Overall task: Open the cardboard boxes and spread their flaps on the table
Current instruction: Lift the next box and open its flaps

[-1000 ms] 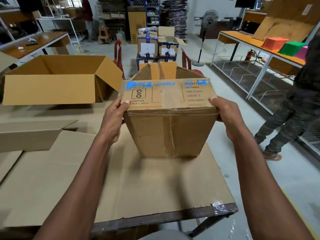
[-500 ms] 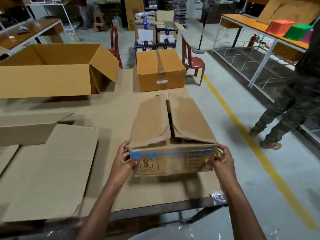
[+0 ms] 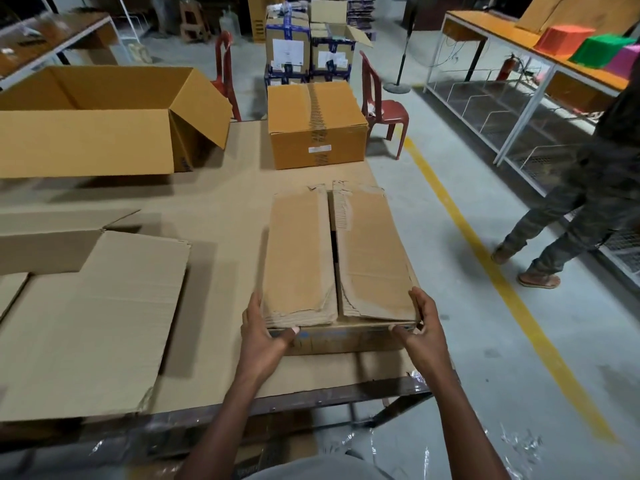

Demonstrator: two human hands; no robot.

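Observation:
A small worn cardboard box (image 3: 332,258) stands on the table (image 3: 214,209) near its front right corner. Its two top flaps are folded shut with a narrow gap between them. My left hand (image 3: 263,336) grips the box's near left corner, fingers along the side and thumb on the front face. At the near right corner my right hand (image 3: 420,332) holds the box the same way. A taped, closed box (image 3: 317,124) sits further back. A large open box (image 3: 104,119) lies at the back left.
Flattened cardboard sheets (image 3: 90,323) cover the table's left half. Two red chairs (image 3: 381,105) stand behind the table, with stacked cartons (image 3: 308,43) beyond. A person (image 3: 588,188) stands on the floor at the right, past a yellow floor line (image 3: 485,268).
The small box came down from in front of me onto the table, then settled flat near the front edge. Both hands stayed on its near corners.

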